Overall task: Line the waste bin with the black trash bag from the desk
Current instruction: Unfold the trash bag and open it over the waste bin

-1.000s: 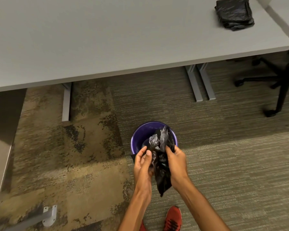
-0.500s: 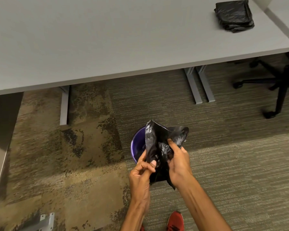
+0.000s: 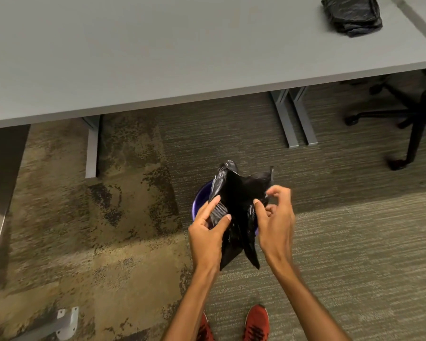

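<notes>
A black trash bag [image 3: 236,198] hangs between my hands above a purple waste bin [image 3: 200,198] on the carpet. The bag's mouth is partly spread and its bottom dangles below my wrists. My left hand [image 3: 207,230] pinches the bag's left edge between thumb and fingers. My right hand [image 3: 276,217] pinches the right edge, fingers curled and blurred. The bag and my hands hide most of the bin; only its left rim shows.
A grey desk [image 3: 158,52] spans the top, with a pile of folded black bags [image 3: 352,14] at its far right. Desk legs [image 3: 293,119] stand behind the bin. An office chair base [image 3: 403,124] is at right. My red shoes [image 3: 256,323] are below.
The crumpled bag has been lifted and pulled apart, so its mouth is wider. My hands have moved apart and the bag now covers more of the bin.
</notes>
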Motion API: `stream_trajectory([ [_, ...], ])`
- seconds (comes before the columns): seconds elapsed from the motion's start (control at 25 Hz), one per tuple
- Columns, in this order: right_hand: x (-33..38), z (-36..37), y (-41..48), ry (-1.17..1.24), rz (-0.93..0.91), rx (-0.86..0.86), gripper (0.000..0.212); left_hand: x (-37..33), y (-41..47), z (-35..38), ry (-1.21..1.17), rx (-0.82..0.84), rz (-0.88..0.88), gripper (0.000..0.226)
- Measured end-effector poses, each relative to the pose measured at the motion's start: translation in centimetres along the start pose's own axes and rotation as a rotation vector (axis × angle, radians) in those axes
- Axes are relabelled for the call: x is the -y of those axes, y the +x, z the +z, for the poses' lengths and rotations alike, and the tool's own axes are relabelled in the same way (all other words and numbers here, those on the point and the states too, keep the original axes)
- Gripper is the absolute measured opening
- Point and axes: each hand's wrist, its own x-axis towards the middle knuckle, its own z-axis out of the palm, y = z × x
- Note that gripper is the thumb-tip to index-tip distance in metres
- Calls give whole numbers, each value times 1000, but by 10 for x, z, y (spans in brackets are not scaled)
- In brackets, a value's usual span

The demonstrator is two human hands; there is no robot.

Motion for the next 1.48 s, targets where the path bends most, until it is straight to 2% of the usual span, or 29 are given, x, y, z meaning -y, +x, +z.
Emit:
stream_trajectory([
  [0.04, -6, 1, 1, -108, -62, 44, 25, 1, 5, 0, 48, -2, 16, 45],
  [0.12, -16, 2, 5, -216, -109, 112, 27, 1, 12, -5, 177, -35, 54, 35],
  [0.2, -24, 2, 12, -255, -55, 121, 30, 3, 21, -13, 300, -77, 59, 30],
  [0.36, -38, 13, 24, -283, 107, 59, 34, 15, 35, -30, 467, -134, -37, 32],
  [0.48, -43, 26, 21, -306, 128, 79, 56, 20, 31, -29, 519, -79, -39, 48],
  [0.6, -51, 32, 19, -328, 54, 221, 74, 27, 30, -31, 564, 37, -7, 72],
  [0.68, -57, 32, 19, -366, -2, 261, 66, 29, 31, -36, 601, 61, 7, 82],
  [0.8, -63, 31, 19, -422, -3, 192, 35, 27, 31, -41, 594, 77, 27, 88],
  [0.92, -68, 31, 16, -390, 79, 132, 27, 29, 26, -35, 645, 142, 14, 91],
  [1.04, -69, 32, 14, -364, 147, 159, 36, 36, 23, -35, 659, 163, -75, 87],
  [1.16, -78, 30, 20, -390, 190, 335, 79, 40, 26, -43, 622, 158, -179, 84],
  [1.24, -83, 26, 28, -376, 201, 430, 97, 42, 32, -48, 518, 110, -224, 84],
  [1.36, -93, 17, 39, -319, 190, 520, 100, 45, 42, -50, 353, 18, -217, 72],
  [1.48, -110, 7, 51, -435, 91, 589, 79, 47, 55, -50, 312, -94, -231, 62],
])
